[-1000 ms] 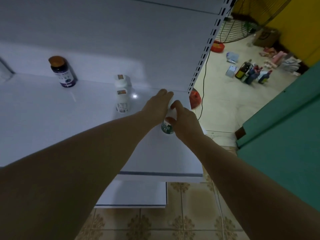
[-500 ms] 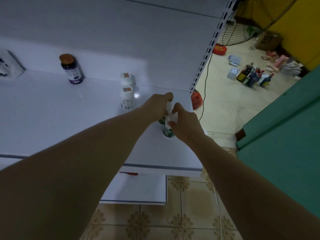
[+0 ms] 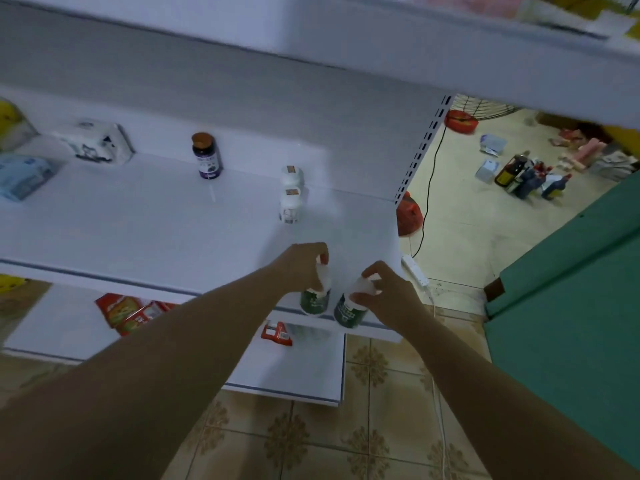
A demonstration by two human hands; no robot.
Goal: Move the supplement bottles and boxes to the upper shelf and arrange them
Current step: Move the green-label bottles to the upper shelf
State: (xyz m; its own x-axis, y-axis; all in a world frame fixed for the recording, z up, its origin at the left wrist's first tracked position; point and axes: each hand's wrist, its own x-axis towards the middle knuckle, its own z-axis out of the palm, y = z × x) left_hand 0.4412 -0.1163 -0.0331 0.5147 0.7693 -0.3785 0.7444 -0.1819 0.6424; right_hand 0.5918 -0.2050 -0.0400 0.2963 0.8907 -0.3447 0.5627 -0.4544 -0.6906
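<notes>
Left hand (image 3: 301, 268) gripping white cap of green-labelled white plastic bottle (image 3: 314, 299), right hand (image 3: 384, 296) gripping matching green-labelled bottle (image 3: 348, 311) just beside; both at front edge of white metal shelf (image 3: 138, 230), near right end

Five bottles (image 3: 314, 299), two boxes (image 3: 95, 142), two hands (image 3: 301, 268).

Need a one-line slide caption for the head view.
Both hands grip green-labelled bottles, left and right, at the shelf front edge.
</notes>
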